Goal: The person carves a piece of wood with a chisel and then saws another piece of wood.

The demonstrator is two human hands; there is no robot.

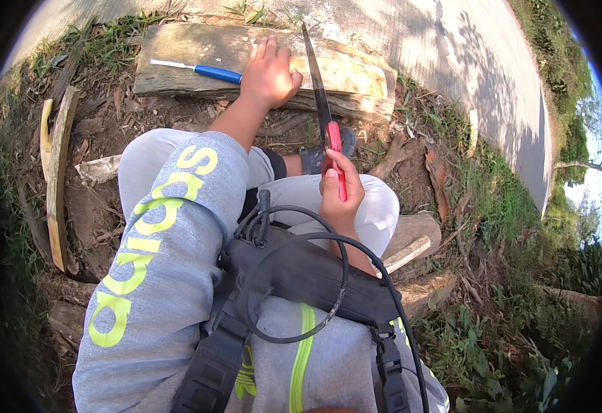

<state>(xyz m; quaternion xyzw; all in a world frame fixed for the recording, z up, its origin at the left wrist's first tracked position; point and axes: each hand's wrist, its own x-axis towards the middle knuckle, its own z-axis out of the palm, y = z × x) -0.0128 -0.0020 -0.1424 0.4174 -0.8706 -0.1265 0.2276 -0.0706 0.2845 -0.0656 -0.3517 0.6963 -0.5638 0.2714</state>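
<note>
My right hand [341, 196] is closed round the red handle of a pruning saw [318, 82]. Its long dark blade points away from me, in front of the right end of a split log [198, 45]. My left hand [268, 74] presses down on top of this log, fingers apart and thumb out to the side; whatever lies under the palm is hidden. Just left of that wrist, a chisel [217, 73] with a blue handle and a pale metal blade lies flat on the wood.
A long curved strip of wood [58, 186] lies at the left beside a shorter one. Cut wood pieces [414, 241] rest by my right knee. A concrete path [480, 89] runs beyond the log, with grass along it. A black cable [294, 237] loops over my lap.
</note>
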